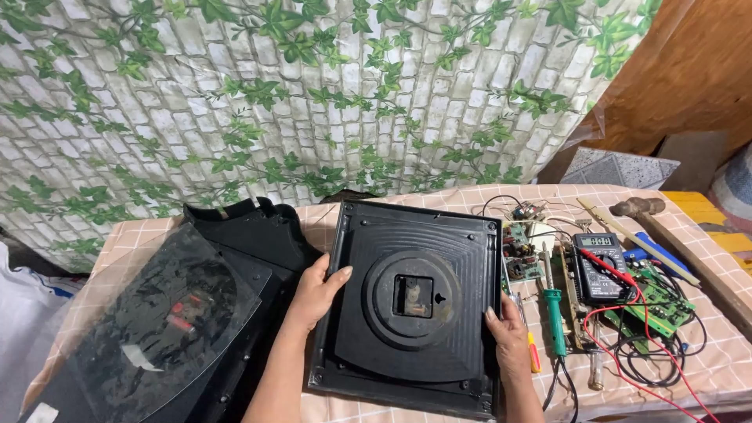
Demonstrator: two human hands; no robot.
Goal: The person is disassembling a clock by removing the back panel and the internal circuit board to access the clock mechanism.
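Observation:
A square black plastic clock point(413, 301) lies back side up on the table, its round centre recess holding the small movement box point(413, 297). My left hand point(317, 291) grips its left edge, thumb resting on the back panel. At the right edge, my right hand point(507, 343) holds the frame with fingers curled around it.
A large black curved casing with a glossy panel point(168, 329) fills the table's left side. Right of the clock lie a green-handled soldering iron point(554, 309), circuit boards point(521, 251), a multimeter point(599, 266) with red leads, a screwdriver, and a hammer point(638, 207). The checked tablecloth point(709, 258) covers the table.

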